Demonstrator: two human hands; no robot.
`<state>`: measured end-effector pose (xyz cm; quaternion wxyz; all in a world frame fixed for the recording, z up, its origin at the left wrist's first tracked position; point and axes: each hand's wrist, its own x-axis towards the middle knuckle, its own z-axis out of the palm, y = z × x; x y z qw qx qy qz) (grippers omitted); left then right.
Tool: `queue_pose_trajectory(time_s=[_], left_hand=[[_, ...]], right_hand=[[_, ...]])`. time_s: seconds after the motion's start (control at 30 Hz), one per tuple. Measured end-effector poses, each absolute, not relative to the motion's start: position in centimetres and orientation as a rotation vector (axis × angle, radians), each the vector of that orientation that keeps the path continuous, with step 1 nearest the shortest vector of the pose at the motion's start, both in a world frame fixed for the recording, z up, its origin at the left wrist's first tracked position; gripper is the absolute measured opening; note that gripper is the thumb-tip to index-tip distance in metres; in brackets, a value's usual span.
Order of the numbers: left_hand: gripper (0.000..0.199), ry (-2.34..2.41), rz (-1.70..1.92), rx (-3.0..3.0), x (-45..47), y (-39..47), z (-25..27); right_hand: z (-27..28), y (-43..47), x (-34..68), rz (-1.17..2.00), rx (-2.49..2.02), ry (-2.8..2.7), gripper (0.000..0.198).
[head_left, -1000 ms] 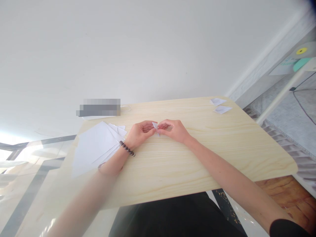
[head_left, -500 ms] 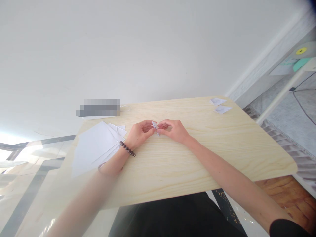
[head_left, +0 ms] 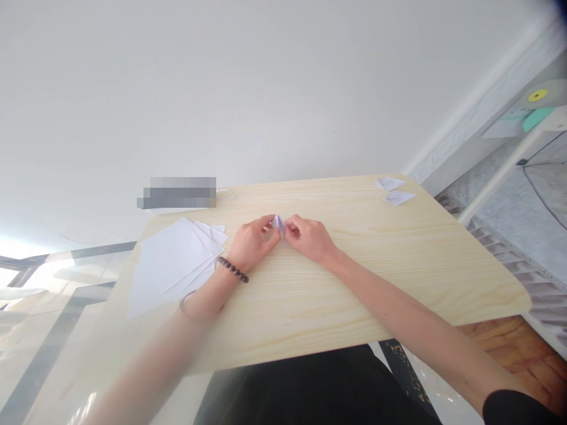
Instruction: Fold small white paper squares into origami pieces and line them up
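A small folded white paper piece (head_left: 279,223) is pinched between both hands over the middle of the light wooden table (head_left: 354,283). My left hand (head_left: 254,243), with a dark bead bracelet on its wrist, grips the paper's left side. My right hand (head_left: 310,239) grips its right side, fingertips almost touching the left hand's. Both hands are low, close to the tabletop. Most of the paper is hidden by the fingers.
A fanned stack of white paper sheets (head_left: 172,262) lies at the table's left. Two small folded paper pieces (head_left: 396,190) lie at the far right corner. A white wall stands behind the table. A white rail and grey rug are at the right.
Both hands have closed in and dropped slightly toward the table, and the paper piece now stands more hidden between the fingertips. The view has shifted a little.
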<state>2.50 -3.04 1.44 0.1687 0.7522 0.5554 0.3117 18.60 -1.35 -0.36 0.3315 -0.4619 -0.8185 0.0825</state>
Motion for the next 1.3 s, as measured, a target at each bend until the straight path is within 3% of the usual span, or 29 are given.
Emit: queue_pose_trajectory(time_s=[0.13, 0.33, 0.63, 0.97, 1.3], left_hand=[[0.037, 1.67, 0.923, 2.158, 2.92, -3.01, 1.15], [0.024, 1.66, 0.841, 2.195, 3.24, -2.99, 1.03], [0.027, 1.721, 0.858, 2.065, 3.0, -2.73, 1.01], [0.031, 1.741, 0.855, 2.221, 3.45, -2.7, 0.88], [0.027, 1.965, 0.435, 2.258, 3.49, -2.81, 1.26]], right_hand=[[-0.48, -1.39, 18.48, 0.077, -1.227, -2.151, 0.01], [-0.45, -1.4, 18.26, 0.021, -1.243, -2.17, 0.014], [-0.7, -1.41, 18.1, -0.051, -1.2, -2.196, 0.015], [-0.72, -1.17, 18.07, 0.152, -1.297, -2.12, 0.016], [-0.53, -1.31, 17.89, 0.212, -1.231, -2.153, 0.009]])
